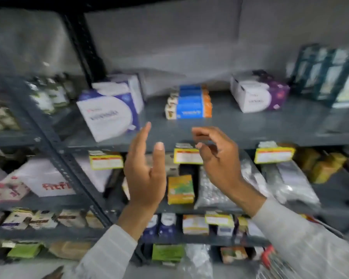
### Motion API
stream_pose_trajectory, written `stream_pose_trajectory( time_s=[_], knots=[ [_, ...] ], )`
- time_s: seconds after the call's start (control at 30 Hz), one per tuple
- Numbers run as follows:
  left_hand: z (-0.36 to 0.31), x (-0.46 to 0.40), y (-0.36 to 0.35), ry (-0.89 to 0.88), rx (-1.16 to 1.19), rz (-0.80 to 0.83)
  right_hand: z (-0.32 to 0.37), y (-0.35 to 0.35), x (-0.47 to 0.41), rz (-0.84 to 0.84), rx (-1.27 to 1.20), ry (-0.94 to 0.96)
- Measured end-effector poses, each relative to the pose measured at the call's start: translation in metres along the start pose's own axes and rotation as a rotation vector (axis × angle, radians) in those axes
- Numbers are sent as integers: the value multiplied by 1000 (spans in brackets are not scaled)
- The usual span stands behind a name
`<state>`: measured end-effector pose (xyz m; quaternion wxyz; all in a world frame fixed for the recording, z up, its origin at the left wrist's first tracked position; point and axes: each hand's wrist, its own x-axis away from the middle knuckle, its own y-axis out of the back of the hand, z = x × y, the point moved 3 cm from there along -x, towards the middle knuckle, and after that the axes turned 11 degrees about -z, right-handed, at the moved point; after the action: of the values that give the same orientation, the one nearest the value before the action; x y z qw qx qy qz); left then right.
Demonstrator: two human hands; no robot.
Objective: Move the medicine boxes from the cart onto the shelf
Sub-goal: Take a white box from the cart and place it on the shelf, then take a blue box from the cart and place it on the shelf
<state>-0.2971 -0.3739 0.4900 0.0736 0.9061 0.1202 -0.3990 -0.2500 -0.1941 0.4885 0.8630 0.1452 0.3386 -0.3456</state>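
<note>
A stack of blue and orange medicine boxes (193, 103) lies on the grey metal shelf (250, 127), near its middle. My left hand (145, 174) is raised in front of the shelf edge, palm turned right, fingers straight and apart, holding nothing. My right hand (218, 158) hovers just right of it, fingers loosely curled and empty. Both hands are below and in front of the blue stack, not touching it. The cart (270, 260) shows only as a red-edged wire corner at the bottom right. The picture is blurred.
A white and purple box (109, 111) tilts at the shelf's left; another white and purple box (258, 95) stands at the right, with dark green cartons (328, 77) beyond. Yellow price tags (187, 156) hang on the shelf edge. Lower shelves hold packets and small boxes.
</note>
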Motion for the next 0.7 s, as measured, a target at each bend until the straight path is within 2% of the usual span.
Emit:
stream_pose_trajectory(
  time_s=[0.1, 0.17, 0.27, 0.4, 0.57, 0.63, 0.7],
  knots=[
    [-18, 92, -55, -90, -4, 283, -33, 92, 42, -5, 185, -9],
    [-22, 162, -94, -114, -8, 569, -65, 158, 72, 10, 330, -83],
    [-19, 272, -141, -116, -42, 962, -117, 262, 126, 41, 544, -287],
    [-7, 399, -178, -78, -143, 1338, -177, 381, 211, 130, 836, -638],
    [3, 496, -214, -54, -301, 1619, -240, 472, 324, 250, 1037, -1138],
    [8, 521, -227, -55, -355, 1658, -264, 496, 372, 322, 1056, -1296],
    [14, 540, -236, -73, -406, 1679, -283, 516, 412, 315, 1041, -1405]
  ],
)
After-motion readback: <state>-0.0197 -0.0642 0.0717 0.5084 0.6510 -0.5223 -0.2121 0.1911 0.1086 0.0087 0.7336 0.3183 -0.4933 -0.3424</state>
